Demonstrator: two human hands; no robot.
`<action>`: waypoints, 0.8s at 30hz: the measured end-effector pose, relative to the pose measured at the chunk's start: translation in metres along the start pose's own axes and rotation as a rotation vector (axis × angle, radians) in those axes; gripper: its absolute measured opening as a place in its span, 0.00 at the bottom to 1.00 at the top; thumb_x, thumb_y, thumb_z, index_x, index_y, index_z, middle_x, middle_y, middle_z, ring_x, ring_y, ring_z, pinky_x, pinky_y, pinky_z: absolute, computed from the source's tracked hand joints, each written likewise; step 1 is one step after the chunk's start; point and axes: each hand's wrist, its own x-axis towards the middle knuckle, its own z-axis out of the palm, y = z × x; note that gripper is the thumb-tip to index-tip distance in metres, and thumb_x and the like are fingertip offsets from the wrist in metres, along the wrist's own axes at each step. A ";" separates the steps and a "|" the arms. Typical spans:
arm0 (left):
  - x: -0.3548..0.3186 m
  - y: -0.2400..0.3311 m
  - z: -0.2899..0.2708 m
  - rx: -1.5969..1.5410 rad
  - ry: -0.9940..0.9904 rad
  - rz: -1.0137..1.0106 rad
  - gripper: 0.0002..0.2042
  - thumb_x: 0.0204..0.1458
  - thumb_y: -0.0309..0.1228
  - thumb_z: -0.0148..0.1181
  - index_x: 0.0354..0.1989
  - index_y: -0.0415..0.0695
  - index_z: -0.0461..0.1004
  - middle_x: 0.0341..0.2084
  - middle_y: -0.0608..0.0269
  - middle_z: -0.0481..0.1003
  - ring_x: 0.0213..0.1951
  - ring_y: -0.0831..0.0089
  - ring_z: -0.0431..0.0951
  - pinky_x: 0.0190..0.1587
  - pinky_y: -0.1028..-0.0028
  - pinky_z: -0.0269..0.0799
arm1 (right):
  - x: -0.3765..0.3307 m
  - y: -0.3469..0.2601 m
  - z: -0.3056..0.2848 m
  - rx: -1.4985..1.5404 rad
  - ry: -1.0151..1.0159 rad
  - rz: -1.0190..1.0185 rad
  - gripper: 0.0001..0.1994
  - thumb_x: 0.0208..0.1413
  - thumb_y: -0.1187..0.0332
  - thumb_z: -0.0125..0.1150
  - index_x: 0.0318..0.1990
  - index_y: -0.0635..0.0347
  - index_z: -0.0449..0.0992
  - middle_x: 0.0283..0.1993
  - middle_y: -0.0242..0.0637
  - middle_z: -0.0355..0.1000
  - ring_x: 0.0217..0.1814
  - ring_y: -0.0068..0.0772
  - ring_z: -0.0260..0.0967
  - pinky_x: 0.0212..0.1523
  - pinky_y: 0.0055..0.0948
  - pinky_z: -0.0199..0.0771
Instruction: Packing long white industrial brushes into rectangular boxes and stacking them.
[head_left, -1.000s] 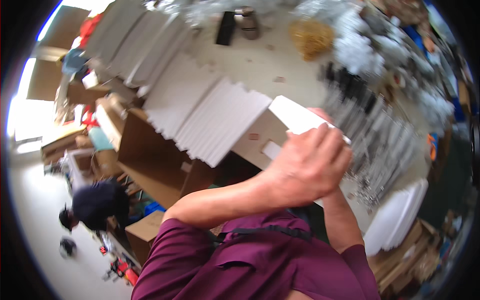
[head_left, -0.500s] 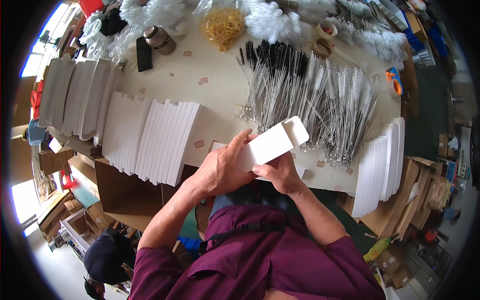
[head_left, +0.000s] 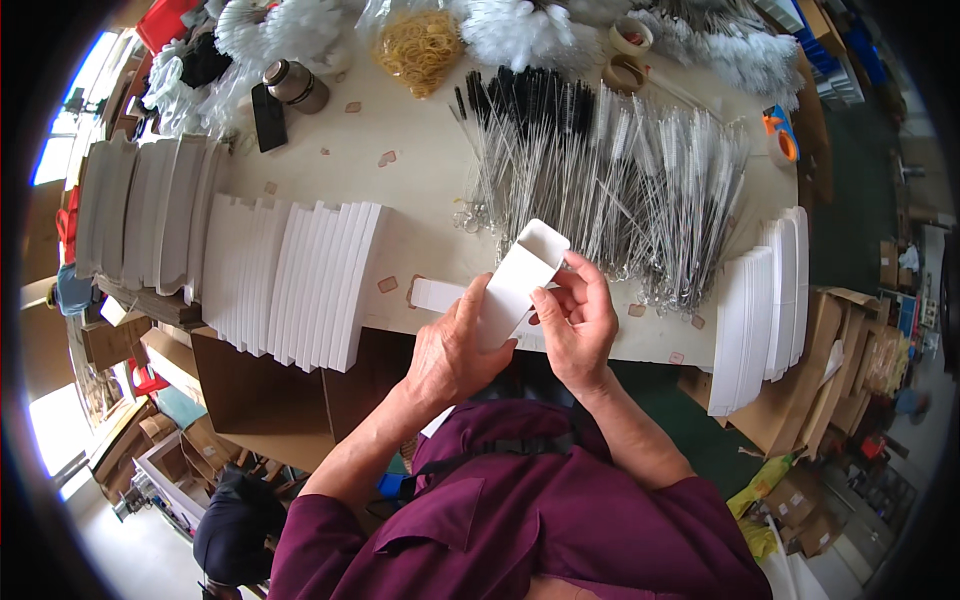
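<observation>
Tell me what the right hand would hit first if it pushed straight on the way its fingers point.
The right hand already touches the white folded cardboard box, so it meets that first. Beyond it, probably the heap of thin wire brushes on the beige table, though depth is unclear.

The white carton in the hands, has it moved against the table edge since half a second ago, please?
Cannot tell: the head camera shifted. The white carton stays over the table edge in both hands.
</observation>
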 end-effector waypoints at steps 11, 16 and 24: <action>0.019 0.005 0.031 -0.154 0.101 0.011 0.45 0.46 0.33 0.75 0.71 0.44 0.52 0.44 0.40 0.79 0.42 0.42 0.84 0.42 0.54 0.82 | -0.007 0.008 -0.014 -0.281 -0.089 0.096 0.12 0.58 0.76 0.65 0.50 0.66 0.76 0.35 0.41 0.79 0.32 0.28 0.80 0.36 0.28 0.80; 0.030 0.005 0.035 -0.169 0.101 0.060 0.43 0.44 0.30 0.75 0.68 0.46 0.55 0.42 0.42 0.79 0.41 0.43 0.84 0.41 0.55 0.82 | -0.001 0.009 -0.020 -0.351 -0.097 0.059 0.07 0.65 0.72 0.60 0.44 0.67 0.78 0.32 0.42 0.79 0.30 0.34 0.79 0.33 0.30 0.77; 0.043 0.006 0.029 -0.236 0.027 0.071 0.37 0.45 0.29 0.72 0.65 0.47 0.59 0.42 0.39 0.79 0.42 0.41 0.82 0.42 0.53 0.80 | 0.003 0.004 -0.021 -0.415 -0.141 0.060 0.06 0.66 0.72 0.58 0.43 0.66 0.78 0.31 0.43 0.79 0.30 0.35 0.78 0.32 0.32 0.75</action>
